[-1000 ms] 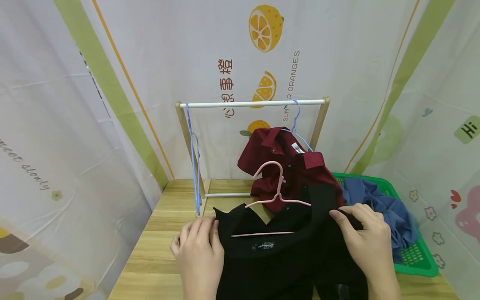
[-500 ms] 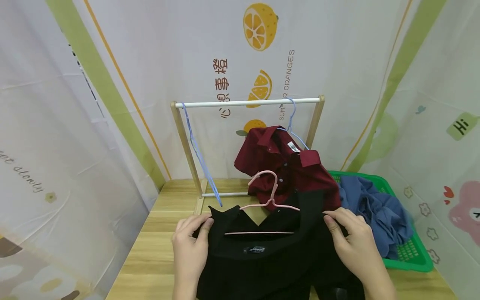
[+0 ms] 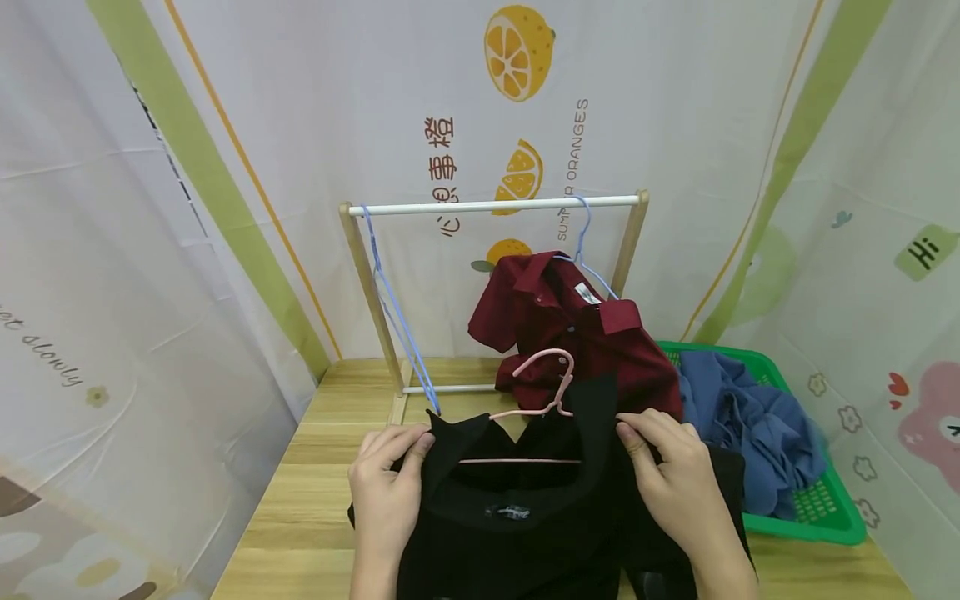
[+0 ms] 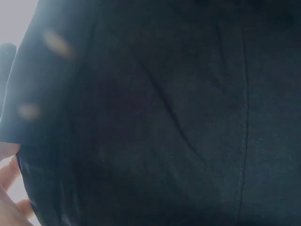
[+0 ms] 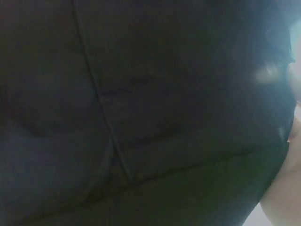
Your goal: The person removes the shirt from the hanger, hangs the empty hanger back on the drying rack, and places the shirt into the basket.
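Observation:
A black collared shirt (image 3: 517, 550) is held up in the head view, with a pink hanger (image 3: 564, 392) inside its neck opening. The hanger's hook stands free above the collar, and its lower bar shows across the opening. My left hand (image 3: 386, 483) pinches the shirt near the left collar tip, thumb against fingers. On the other side, my right hand (image 3: 671, 475) pinches the cloth beside the right collar. Black fabric fills both wrist views, with part of the left fingers (image 4: 9, 174) at one edge. The hanger's arms are mostly hidden under the cloth.
Behind the shirt stands a small rack with a white rail (image 3: 487, 205). A blue hanger (image 3: 401, 317) hangs at its left, and a maroon shirt (image 3: 543, 308) on another blue hanger at its right. A green basket (image 3: 832, 521) holds blue clothing (image 3: 750, 433).
My right hand has moved left with its side of the collar, narrowing the gap between the hands. The pink hook has shifted and turned. The blue hanger at the left has swung.

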A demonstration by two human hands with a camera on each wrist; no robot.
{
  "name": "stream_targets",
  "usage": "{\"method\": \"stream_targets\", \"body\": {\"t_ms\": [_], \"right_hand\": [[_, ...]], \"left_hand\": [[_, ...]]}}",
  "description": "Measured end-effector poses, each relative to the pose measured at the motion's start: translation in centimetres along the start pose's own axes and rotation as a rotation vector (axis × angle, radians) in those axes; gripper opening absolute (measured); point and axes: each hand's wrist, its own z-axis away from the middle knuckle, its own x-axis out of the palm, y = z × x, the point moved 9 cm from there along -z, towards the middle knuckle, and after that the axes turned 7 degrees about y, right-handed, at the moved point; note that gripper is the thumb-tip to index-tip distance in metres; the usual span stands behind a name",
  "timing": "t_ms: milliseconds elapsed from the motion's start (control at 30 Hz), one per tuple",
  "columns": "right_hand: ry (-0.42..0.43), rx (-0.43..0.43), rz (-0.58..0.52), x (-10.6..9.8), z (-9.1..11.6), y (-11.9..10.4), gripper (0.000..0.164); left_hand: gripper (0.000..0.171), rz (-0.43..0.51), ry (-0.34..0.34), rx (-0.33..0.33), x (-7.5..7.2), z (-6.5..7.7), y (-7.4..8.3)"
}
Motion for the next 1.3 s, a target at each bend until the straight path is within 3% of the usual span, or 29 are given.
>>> {"method": "stream_targets", "body": {"t_ms": [200, 400, 533, 600, 667, 767, 867, 1167, 1300], "right_hand": [[-0.001, 0.028, -0.017, 0.4, 0.1, -0.4, 0.019], [-0.049, 0.036, -0.145, 0.2, 0.1, -0.1, 0.040], [-0.052, 0.004, -0.076, -0.5, -0.2, 0.3, 0.042], [-0.065, 0.057, 0.015, -0.8, -0.3, 1.1, 0.030], [-0.116, 0.164, 0.112, -1.0, -0.3, 2.4, 0.017], [-0.241, 0.344, 0.233, -1.0, 0.3, 4.5, 0.033], [-0.319, 0.427, 0.278, -0.9, 0.8, 5.5, 0.045], [-0.238, 0.379, 0.222, -0.3, 0.7, 4.7, 0.025], [-0.194, 0.339, 0.197, 0.0, 0.7, 4.0, 0.020]], "left_hand": [[0.006, 0.010, 0.008, 0.038, 0.3, 0.3, 0.1], [0.008, 0.026, 0.042, 0.087, -0.2, 0.0, 0.3], [0.015, 0.036, 0.054, 0.119, -0.4, -0.2, 0.6], [0.017, 0.040, 0.055, 0.123, -0.5, -0.3, 0.7], [0.018, 0.044, 0.057, 0.122, -0.6, -0.5, 0.7], [0.015, 0.049, 0.055, 0.122, -0.7, -0.7, 0.7], [0.011, 0.049, 0.047, 0.121, -0.8, -0.8, 0.8], [0.015, 0.049, 0.019, 0.101, -0.3, -0.8, 0.6], [0.008, 0.043, -0.022, 0.055, 0.1, -0.7, 0.1]]}}
